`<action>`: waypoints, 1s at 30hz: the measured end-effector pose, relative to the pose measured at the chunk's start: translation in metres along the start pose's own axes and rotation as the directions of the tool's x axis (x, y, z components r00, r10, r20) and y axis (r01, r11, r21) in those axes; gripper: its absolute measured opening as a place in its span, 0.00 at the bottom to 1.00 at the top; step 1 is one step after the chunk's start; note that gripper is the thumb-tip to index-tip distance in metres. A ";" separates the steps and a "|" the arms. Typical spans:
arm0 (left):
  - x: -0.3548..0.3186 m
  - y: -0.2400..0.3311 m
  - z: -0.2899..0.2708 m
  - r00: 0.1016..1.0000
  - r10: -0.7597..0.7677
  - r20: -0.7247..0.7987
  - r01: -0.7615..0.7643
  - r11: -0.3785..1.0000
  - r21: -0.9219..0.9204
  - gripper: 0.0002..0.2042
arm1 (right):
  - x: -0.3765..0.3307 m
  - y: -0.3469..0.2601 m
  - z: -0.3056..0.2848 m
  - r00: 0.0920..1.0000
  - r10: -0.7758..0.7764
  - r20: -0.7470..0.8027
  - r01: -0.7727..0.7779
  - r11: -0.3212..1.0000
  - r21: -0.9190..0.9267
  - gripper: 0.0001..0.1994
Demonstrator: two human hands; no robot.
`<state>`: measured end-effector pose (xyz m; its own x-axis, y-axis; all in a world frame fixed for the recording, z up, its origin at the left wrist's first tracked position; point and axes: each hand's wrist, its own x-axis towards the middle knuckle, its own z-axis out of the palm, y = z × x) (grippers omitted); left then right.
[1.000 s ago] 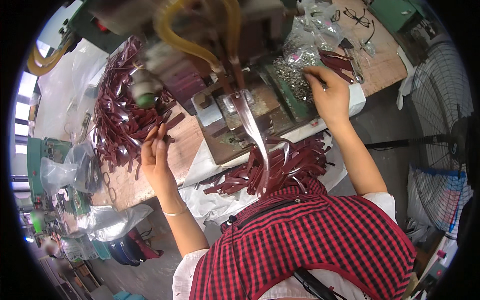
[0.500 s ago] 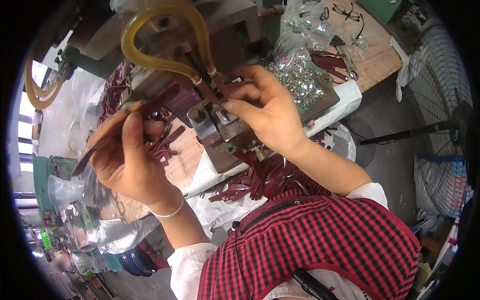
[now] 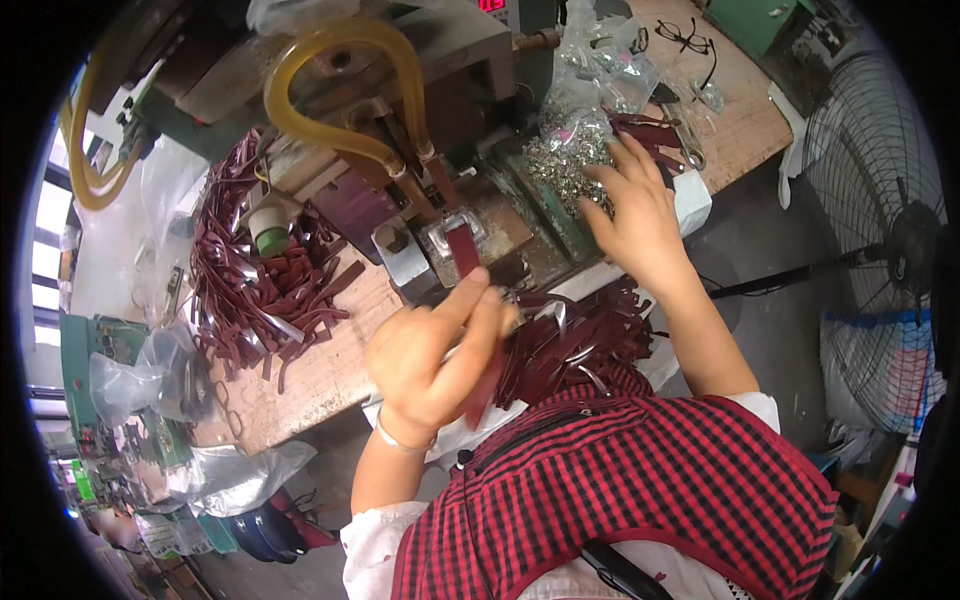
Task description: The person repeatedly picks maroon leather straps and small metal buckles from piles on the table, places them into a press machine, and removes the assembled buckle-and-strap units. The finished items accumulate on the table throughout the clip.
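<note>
maroon strap (image 3: 487, 375) in left hand (image 3: 435, 355)

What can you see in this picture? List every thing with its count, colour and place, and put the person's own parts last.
press machine: one, grey-green, top centre
hose: one loop, yellow, on the machine
leather strips: a pile, dark red, left of the bench
strips on lap: a heap, dark red, at the bench edge
metal bits: a heap, silver, beside the machine
glasses: one pair, black, top right
fan: one, black, right
left hand: holds a dark red strip
right hand: fingers spread, over the metal bits
</note>
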<state>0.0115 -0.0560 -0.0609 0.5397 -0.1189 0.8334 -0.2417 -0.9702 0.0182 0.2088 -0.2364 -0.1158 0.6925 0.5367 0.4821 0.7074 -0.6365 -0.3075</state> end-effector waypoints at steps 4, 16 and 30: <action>0.002 -0.009 0.020 0.991 0.125 -0.050 -0.127 0.992 -0.022 0.11 | 0.005 0.037 0.039 0.985 -0.054 -0.166 0.067 0.995 0.074 0.10; -0.004 -0.002 0.011 1.000 0.014 0.007 -0.014 1.000 0.005 0.15 | 0.021 0.025 0.042 0.995 -0.014 -0.094 0.032 0.981 0.193 0.06; -0.176 -0.103 -0.112 0.601 -0.734 -0.316 0.748 0.377 0.546 0.04 | 0.011 0.030 0.043 0.995 0.090 -0.042 -0.052 0.833 0.550 0.06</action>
<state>-0.1487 0.0883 -0.1478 0.2470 0.7078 0.6618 0.7532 -0.5699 0.3284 0.2437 -0.2263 -0.1547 0.7470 0.4535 0.4862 0.6311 -0.2536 -0.7331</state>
